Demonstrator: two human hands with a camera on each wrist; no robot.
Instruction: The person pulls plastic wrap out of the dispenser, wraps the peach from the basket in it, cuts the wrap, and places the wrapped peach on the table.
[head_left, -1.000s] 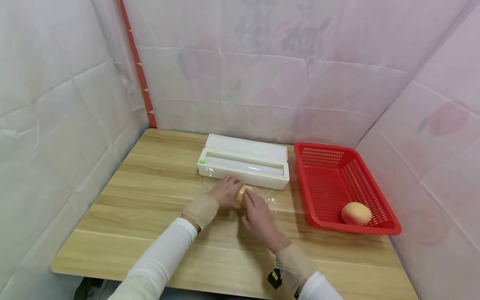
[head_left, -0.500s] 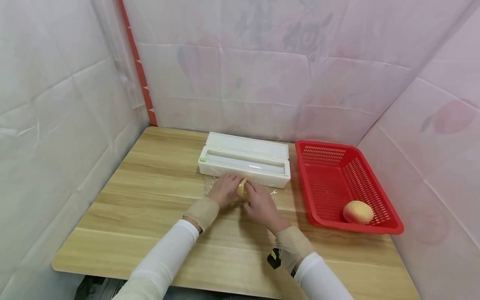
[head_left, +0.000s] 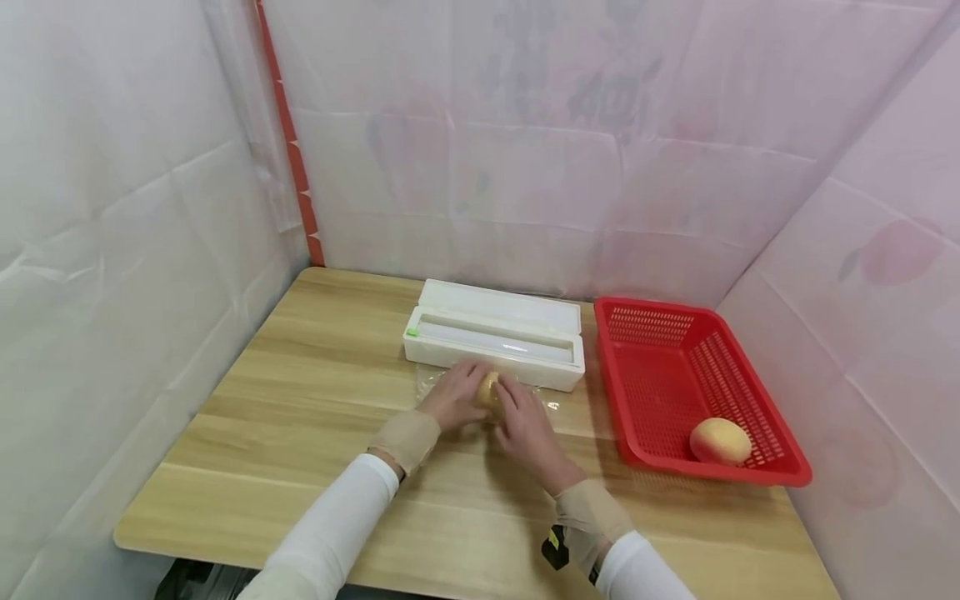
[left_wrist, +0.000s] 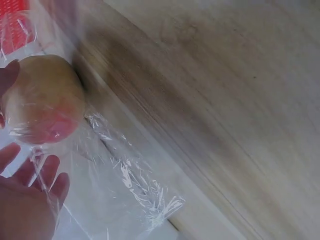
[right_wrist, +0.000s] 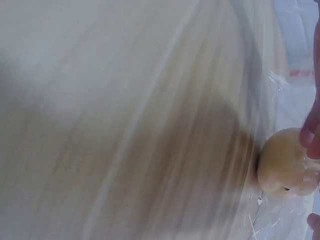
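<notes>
Between my two hands is a peach (head_left: 487, 390) in clear cling film, just in front of a white box. My left hand (head_left: 456, 396) grips its left side, with fingers curled. From the right, the fingers of my right hand (head_left: 528, 429) bend over the film-covered fruit. In the left wrist view the peach (left_wrist: 45, 95) shows a pink patch, and crinkled cling film (left_wrist: 125, 165) trails from it. Fingertips press the peach (right_wrist: 281, 162) in the right wrist view. Much of the fruit is hidden by the hands.
The white cling film box (head_left: 495, 367) stands with its lid raised and a film roll inside. To the right, a red basket (head_left: 633, 417) holds another peach (head_left: 720, 441). The wooden table (head_left: 277, 467) meets sheeted walls at the back.
Both hands stay around the peach with small finger movements. The loose film beside it looks more gathered. The whole head view has shifted slightly; box and basket keep their places.
</notes>
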